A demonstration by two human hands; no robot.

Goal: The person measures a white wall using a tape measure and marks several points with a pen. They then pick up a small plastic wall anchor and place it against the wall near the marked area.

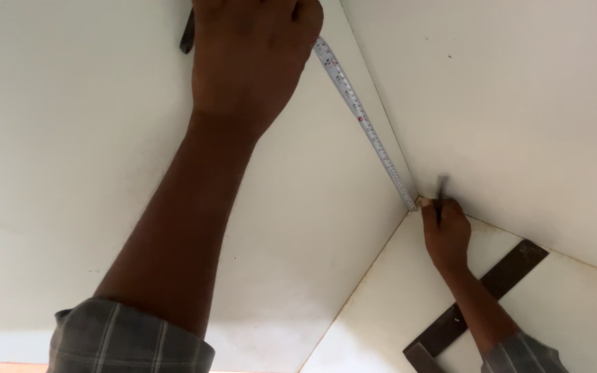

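The left hand [253, 59] is clamped on the case end of a white steel measuring tape [364, 121], pinning it against the flat white laminated panel [70, 138]. The tape runs down along the seam to the right hand [443, 231], which is closed on a thin dark pencil [441, 188] at the tape's tip in the corner. A dark metal try square [506, 276] lies just below the right wrist. Keeping the tape taut and flat against the seam would likely give a truer mark.
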